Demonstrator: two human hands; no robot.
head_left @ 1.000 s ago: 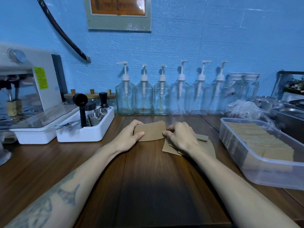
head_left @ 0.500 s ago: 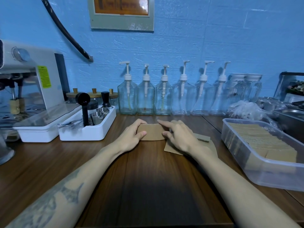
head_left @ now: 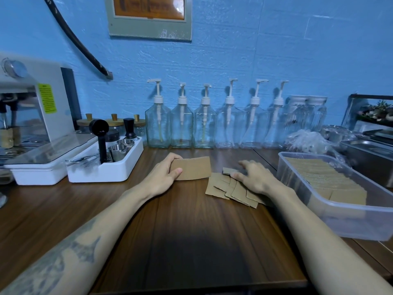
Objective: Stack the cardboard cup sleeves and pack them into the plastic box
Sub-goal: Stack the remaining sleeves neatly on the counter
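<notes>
With the left hand pinching a stack of sleeves upright on the counter and the right hand spread over the loose sleeves beside the plastic box, a careless drag could scatter them.

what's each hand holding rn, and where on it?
Left hand grips a cup sleeve stack by its left end. Right hand holds nothing; its fingers rest on the loose sleeves.
</notes>
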